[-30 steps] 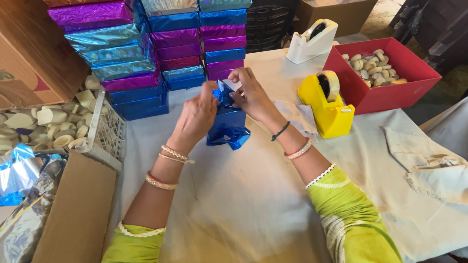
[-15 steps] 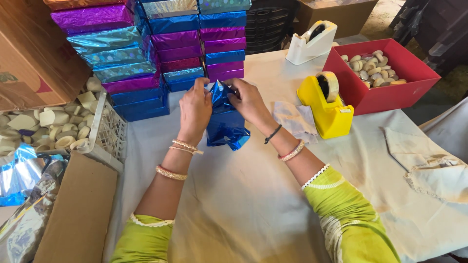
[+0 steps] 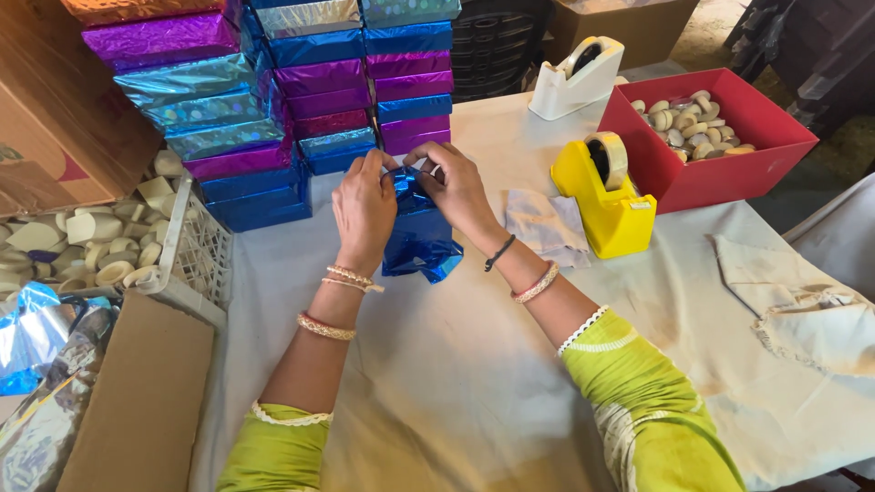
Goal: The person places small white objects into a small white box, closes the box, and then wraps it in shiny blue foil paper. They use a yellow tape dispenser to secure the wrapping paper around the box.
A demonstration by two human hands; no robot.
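A small box half wrapped in shiny blue foil (image 3: 417,239) stands on the white table cloth (image 3: 456,364) in the middle of the view. My left hand (image 3: 363,208) grips its left side and top edge. My right hand (image 3: 456,187) pinches the foil at the top right, fingers folded over the far end. Both wrists wear bangles, and both sleeves are lime green. The far end of the box is hidden behind my fingers.
Stacks of foil-wrapped boxes (image 3: 273,100) in blue, purple and teal stand behind. A yellow tape dispenser (image 3: 609,191), a white tape dispenser (image 3: 578,77) and a red tray of small pale pieces (image 3: 720,137) sit right. A white crate of pale pieces (image 3: 109,237) and cardboard (image 3: 137,401) lie left.
Both hands and the blue parcel have shifted slightly away from me, toward the stacks. The fingers have closed more over the parcel's top end.
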